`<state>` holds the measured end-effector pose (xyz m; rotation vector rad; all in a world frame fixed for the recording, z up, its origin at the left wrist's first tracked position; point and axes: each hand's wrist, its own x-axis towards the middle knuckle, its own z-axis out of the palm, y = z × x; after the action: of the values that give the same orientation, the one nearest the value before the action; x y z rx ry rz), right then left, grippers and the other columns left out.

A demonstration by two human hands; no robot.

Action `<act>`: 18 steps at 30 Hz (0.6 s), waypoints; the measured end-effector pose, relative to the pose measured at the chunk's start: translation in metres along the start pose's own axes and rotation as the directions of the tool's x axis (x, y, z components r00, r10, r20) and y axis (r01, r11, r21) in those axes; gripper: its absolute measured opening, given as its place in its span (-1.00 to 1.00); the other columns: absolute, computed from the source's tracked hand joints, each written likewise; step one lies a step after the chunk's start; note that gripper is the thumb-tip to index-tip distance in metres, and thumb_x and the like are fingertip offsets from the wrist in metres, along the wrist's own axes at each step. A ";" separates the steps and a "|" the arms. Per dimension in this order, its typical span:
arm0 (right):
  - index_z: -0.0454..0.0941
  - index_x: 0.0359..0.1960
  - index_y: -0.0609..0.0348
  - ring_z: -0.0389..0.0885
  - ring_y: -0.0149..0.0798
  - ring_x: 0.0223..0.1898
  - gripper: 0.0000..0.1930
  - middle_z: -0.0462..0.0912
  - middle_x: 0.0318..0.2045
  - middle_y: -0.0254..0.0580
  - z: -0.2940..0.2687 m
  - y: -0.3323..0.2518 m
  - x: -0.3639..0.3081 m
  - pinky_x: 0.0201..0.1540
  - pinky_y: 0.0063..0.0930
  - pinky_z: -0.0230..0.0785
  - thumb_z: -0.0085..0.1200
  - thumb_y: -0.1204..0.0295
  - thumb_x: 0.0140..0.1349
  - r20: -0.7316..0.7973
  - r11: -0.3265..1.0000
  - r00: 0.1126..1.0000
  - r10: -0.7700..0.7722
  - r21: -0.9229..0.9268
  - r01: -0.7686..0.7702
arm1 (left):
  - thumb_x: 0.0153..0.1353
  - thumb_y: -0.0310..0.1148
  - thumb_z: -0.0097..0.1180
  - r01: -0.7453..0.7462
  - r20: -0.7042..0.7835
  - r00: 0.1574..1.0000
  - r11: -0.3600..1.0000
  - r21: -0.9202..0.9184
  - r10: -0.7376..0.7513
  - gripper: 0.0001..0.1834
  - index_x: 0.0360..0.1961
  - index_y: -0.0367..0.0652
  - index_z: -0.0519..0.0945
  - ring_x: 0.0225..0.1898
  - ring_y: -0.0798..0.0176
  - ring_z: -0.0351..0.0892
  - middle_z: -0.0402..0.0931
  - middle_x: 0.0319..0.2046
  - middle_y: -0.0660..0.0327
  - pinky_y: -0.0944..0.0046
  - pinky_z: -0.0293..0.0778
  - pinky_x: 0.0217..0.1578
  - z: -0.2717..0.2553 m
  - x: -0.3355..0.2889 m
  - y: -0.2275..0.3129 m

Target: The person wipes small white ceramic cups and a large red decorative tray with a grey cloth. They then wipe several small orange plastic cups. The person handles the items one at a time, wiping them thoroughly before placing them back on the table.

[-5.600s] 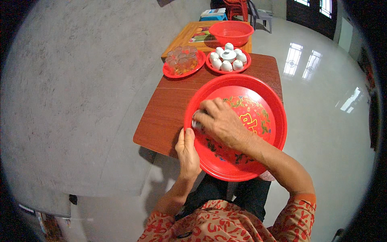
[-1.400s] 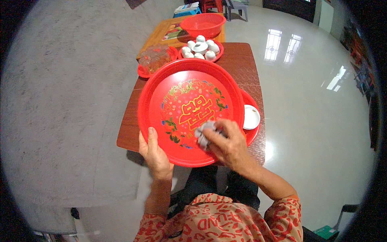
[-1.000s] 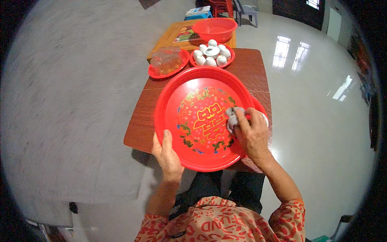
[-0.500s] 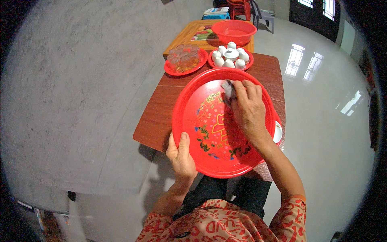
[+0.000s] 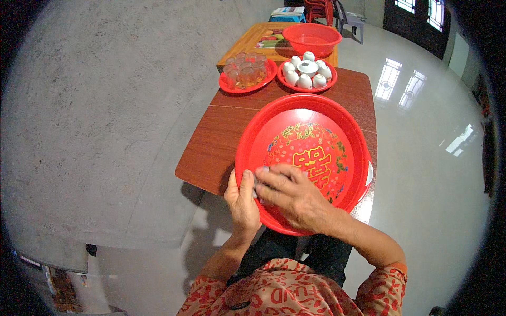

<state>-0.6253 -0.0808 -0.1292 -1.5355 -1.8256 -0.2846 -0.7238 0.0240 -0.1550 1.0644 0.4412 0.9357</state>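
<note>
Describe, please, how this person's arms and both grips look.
The left grip and right grip are plain, ungloved hands. The left forearm and right forearm are uncovered too. The left sleeve and right sleeve are short, tan with red print; the right one shows an orange edge.

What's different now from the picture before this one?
The right hand moved the crumpled grey cloth from the upper right of the big round red plastic basin to its left side, beside the left hand. Nothing was let go. The left hand still grips the basin; the small white cups and clear glasses stayed on their round red plates.
</note>
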 end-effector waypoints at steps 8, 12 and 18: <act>0.54 -0.21 0.12 0.39 -0.15 -0.21 -0.74 0.44 -0.18 -0.18 -0.008 0.016 0.015 -0.12 -0.35 0.35 0.02 0.42 0.01 -0.108 0.992 0.994 -0.023 -0.124 0.009 | 0.39 0.03 -0.36 0.098 0.008 0.995 0.994 -0.038 -0.098 -0.40 0.05 -0.33 0.40 -0.06 0.25 0.44 0.46 -0.06 0.12 0.25 0.38 -0.02 0.008 -0.004 -0.001; 0.48 -0.19 0.22 0.44 -0.06 -0.30 -0.59 0.39 -0.33 -0.10 -0.013 0.033 0.024 -0.25 -0.27 0.38 0.17 0.63 -0.19 -0.164 0.960 0.969 0.187 -0.177 -0.216 | 0.36 0.12 -0.48 0.145 0.042 0.989 0.989 -0.030 -0.143 -0.28 0.17 -0.37 0.26 0.17 0.10 0.29 0.29 0.16 0.00 0.12 0.19 0.21 0.015 -0.006 0.000; 0.46 -0.18 0.21 0.44 -0.08 -0.31 -0.67 0.38 -0.33 -0.10 -0.003 0.018 0.024 -0.24 -0.30 0.39 0.12 0.60 -0.07 -0.257 0.992 0.964 0.061 0.119 -0.031 | 0.37 0.13 -0.49 0.147 -0.071 0.987 0.989 0.024 -0.145 -0.31 0.09 -0.30 0.37 0.04 0.26 0.37 0.38 0.04 0.13 0.27 0.28 0.08 0.004 -0.002 -0.004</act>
<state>-0.6087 -0.0595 -0.1165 -1.3894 -1.5714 -0.3377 -0.7207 0.0194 -0.1572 1.0144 0.5841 0.8393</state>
